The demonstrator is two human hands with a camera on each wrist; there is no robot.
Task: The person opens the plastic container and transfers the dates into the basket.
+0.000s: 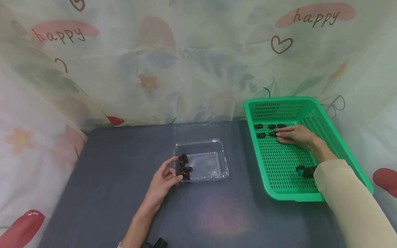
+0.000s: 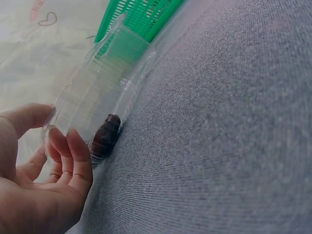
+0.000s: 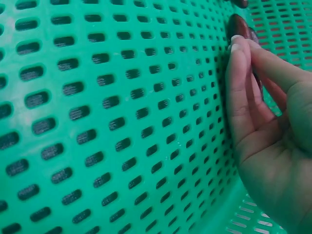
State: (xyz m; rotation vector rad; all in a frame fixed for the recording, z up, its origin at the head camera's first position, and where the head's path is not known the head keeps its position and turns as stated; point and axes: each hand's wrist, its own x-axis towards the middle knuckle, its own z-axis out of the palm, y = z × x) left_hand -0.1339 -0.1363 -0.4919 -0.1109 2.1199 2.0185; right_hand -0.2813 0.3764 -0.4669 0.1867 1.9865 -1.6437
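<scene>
My left hand [image 1: 162, 179] grips the left wall of a clear plastic box [image 1: 224, 163], whose hinged lid [image 1: 196, 132] lies back. Several dark brown dates [image 1: 186, 169] are bunched along that wall, inside the box; in the left wrist view a date [image 2: 106, 135] shows through the plastic beside the fingers [image 2: 78, 153]. Over in the green basket [image 1: 258, 165], my right hand [image 1: 296, 136] pinches a date [image 1: 273, 134] between thumb and fingertips, low at the basket floor. Around it lie other dates [image 1: 261, 135] in two short rows near the back left corner.
The basket stands right of the box on a dark grey tablecloth [image 1: 124, 165]. A patterned curtain [image 1: 192, 69] hangs along the back and sides. A black wrist device [image 1: 305, 171] is on the right arm, above the basket's floor.
</scene>
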